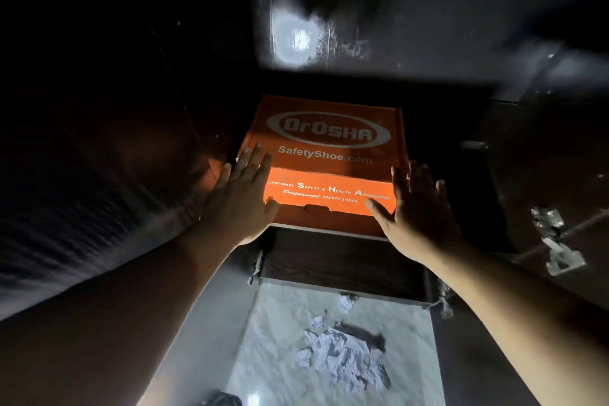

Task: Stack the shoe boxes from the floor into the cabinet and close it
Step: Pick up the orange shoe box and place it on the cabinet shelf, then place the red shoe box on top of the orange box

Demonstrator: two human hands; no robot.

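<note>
An orange shoe box [326, 155] with white "Dr.OSHA" lettering lies flat on a shelf inside the dark cabinet [329, 234]. Its front face sits at the shelf's front edge. My left hand [240, 194] rests flat against the box's left front corner, fingers spread, thumb on the front face. My right hand [418, 208] presses flat against the right front corner, thumb on the front face. Neither hand wraps around the box. The far end of the box fades into shadow.
An open cabinet door [557, 181] with metal hinges [557, 241] stands at the right. A dark panel [82, 142] closes the left side. Below, crumpled white paper [342, 356] lies on the pale marble floor [280, 356]. A lower dark shelf front [339, 260] sits under the box.
</note>
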